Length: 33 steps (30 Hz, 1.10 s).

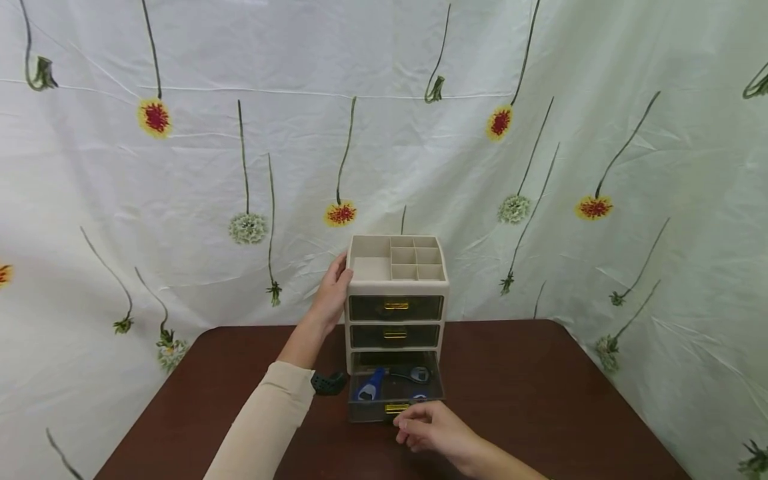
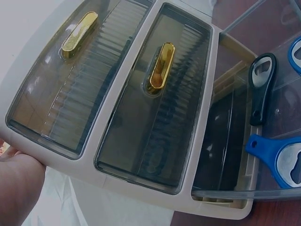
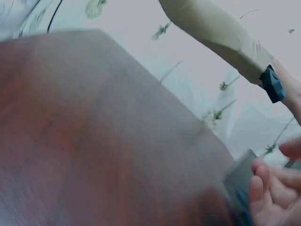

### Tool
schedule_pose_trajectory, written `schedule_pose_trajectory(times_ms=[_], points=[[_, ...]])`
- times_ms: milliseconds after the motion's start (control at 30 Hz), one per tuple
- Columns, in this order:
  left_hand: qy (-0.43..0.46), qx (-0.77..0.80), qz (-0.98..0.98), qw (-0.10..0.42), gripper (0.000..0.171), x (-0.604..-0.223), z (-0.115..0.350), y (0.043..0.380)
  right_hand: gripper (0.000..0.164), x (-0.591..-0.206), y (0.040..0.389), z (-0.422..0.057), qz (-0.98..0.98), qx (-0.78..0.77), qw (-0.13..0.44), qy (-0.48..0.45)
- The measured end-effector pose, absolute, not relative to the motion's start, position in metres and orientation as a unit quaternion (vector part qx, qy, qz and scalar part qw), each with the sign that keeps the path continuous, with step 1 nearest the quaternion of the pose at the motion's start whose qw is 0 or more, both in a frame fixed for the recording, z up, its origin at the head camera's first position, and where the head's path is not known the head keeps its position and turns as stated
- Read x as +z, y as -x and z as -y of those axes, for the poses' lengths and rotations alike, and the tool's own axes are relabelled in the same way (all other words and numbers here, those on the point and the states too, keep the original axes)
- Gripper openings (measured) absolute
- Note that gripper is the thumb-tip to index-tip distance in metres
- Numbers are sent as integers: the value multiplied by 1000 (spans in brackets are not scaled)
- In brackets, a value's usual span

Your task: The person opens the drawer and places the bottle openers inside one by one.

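Note:
A cream organizer (image 1: 398,287) with three smoky drawers stands on the dark table. My left hand (image 1: 332,291) rests against its upper left side, fingers lying along the wall. The bottom drawer (image 1: 366,413) is pulled out; inside lie a blue bottle opener (image 2: 270,153), a black bottle opener (image 2: 262,82) and another blue-edged item (image 2: 295,54), partly cut off. My right hand (image 1: 435,430) hovers at the drawer's front, by its gold handle (image 1: 396,408). Its fingers are loosely bent, with the thumb apart in the right wrist view and nothing seen between them.
Both upper drawers, with gold handles (image 2: 162,68), are closed. The organizer's top has open compartments (image 1: 417,257). Behind the dark red-brown table (image 1: 510,400) hangs a white cloth (image 1: 396,147) printed with flowers. A dark strap device (image 1: 328,383) is on my left wrist.

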State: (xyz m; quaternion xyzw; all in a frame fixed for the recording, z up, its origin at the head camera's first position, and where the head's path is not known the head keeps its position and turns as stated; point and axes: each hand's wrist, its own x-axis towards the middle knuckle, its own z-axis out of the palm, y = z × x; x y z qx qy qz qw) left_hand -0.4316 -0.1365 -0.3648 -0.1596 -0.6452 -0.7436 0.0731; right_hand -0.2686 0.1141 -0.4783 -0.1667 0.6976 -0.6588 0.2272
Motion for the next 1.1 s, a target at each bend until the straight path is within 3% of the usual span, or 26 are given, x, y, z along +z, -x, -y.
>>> schedule_pose_trajectory(times_ms=[133,267,733,1100], points=[[157,-744,645,72,54,-365,137,431,33,-490,266,-110,-612,-735,285,57],[155,-747,643,69,54,-366,137,431,32,-497,267,-106,-551,-787,278,8],[153,-742,649,74,55,-363,137,429,11,-508,272,-90,-502,-837,217,-36],[149,-744,648,67,55,-364,139,429,13,-508,287,-82,-505,-838,203,-46]])
